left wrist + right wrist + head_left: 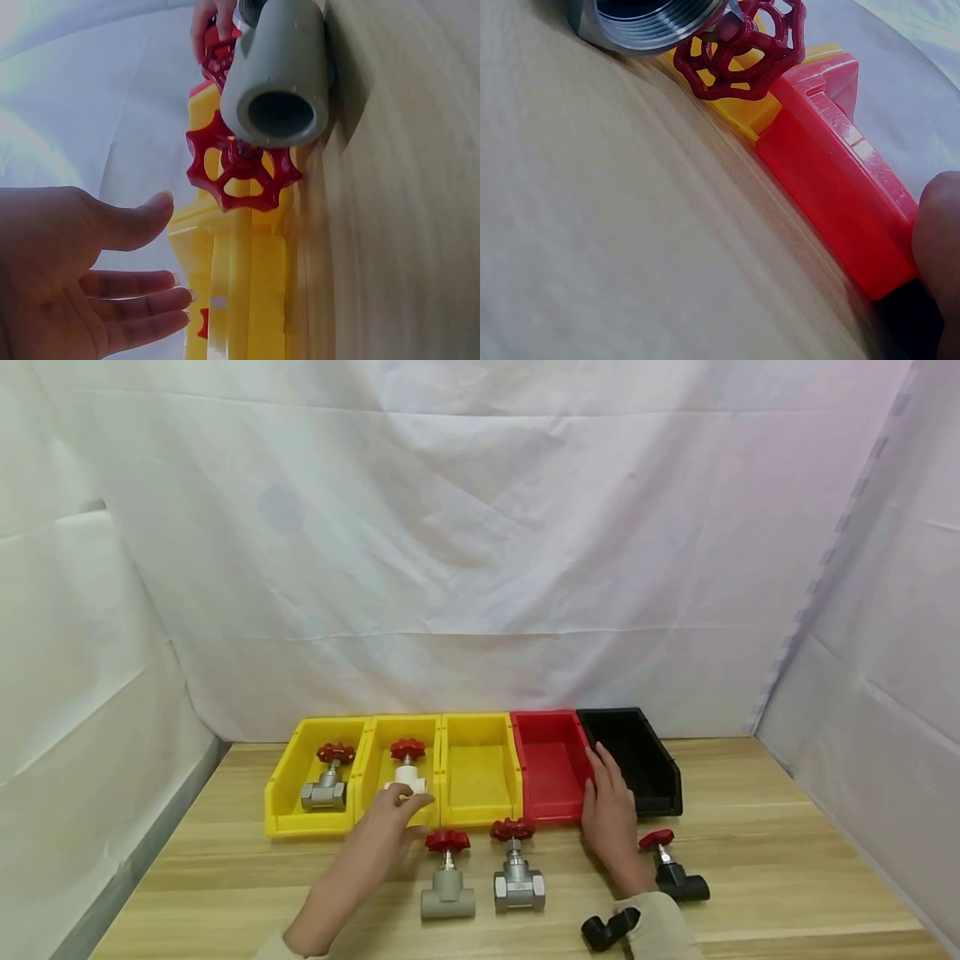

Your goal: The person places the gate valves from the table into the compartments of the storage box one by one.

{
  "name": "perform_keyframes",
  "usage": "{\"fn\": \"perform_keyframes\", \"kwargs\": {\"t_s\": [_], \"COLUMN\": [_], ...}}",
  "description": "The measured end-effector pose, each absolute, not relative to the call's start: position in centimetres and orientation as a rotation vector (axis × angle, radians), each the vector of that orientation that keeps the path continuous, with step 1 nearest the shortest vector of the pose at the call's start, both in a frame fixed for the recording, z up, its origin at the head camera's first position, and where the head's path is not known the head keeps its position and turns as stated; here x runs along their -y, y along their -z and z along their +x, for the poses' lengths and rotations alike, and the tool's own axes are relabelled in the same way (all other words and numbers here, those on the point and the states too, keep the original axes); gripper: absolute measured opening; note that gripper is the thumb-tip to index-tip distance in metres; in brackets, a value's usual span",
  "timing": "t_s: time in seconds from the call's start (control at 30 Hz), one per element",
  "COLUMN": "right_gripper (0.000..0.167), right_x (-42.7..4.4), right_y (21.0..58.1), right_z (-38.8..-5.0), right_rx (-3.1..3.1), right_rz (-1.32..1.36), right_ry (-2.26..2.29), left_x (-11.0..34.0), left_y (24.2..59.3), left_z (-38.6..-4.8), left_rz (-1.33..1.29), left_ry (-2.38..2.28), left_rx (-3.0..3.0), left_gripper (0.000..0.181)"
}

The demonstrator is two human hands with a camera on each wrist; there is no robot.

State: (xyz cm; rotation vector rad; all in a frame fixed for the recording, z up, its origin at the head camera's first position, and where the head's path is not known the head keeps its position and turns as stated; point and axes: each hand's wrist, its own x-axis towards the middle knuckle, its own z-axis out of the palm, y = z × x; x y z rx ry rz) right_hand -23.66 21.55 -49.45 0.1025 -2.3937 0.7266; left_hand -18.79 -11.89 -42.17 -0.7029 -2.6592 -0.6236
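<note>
My left hand (381,828) hovers at the front of the middle-left yellow bin (363,814), thumb and fingers apart, holding nothing. A white valve (408,779) with a red handwheel stands in that bin, partly hidden by the fingers. Just right of the hand, a grey plastic valve (447,893) lies on the table; its red handwheel (241,169) shows in the left wrist view. My right hand (611,817) rests, fingers extended, over the adjoining walls of the red bin (551,810) and black bin (660,806). Its fingertips touch the bins' edge.
A metal valve (519,889) lies before the bins, with a black valve (681,883) to the right. A black elbow-shaped piece (609,930) lies near the right sleeve. The leftmost yellow bin (307,824) holds another metal valve (326,795). White cloth (480,568) hangs behind.
</note>
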Motion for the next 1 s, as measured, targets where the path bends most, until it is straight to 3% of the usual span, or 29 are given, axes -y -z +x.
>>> {"fn": "perform_keyframes", "kwargs": {"t_s": [0.33, 0.57, 1.0], "right_gripper": [0.053, 0.053, 0.054], "right_x": [-21.5, -21.5, -21.6], "right_y": [49.5, 49.4, 49.3], "right_z": [-23.7, -23.7, -23.6], "right_rx": [2.382, 2.379, 2.39], "right_rz": [0.116, 0.121, 0.109], "right_ry": [-0.731, -0.729, -0.729], "left_x": [12.0, 11.4, 10.9], "left_y": [42.9, 42.7, 42.0], "left_z": [-17.3, -16.3, -15.5], "left_rz": [-0.794, -0.825, -0.865], "left_ry": [0.703, 0.786, 0.758], "left_rx": [2.741, 2.79, 2.81], "left_gripper": [0.034, 0.046, 0.044]}}
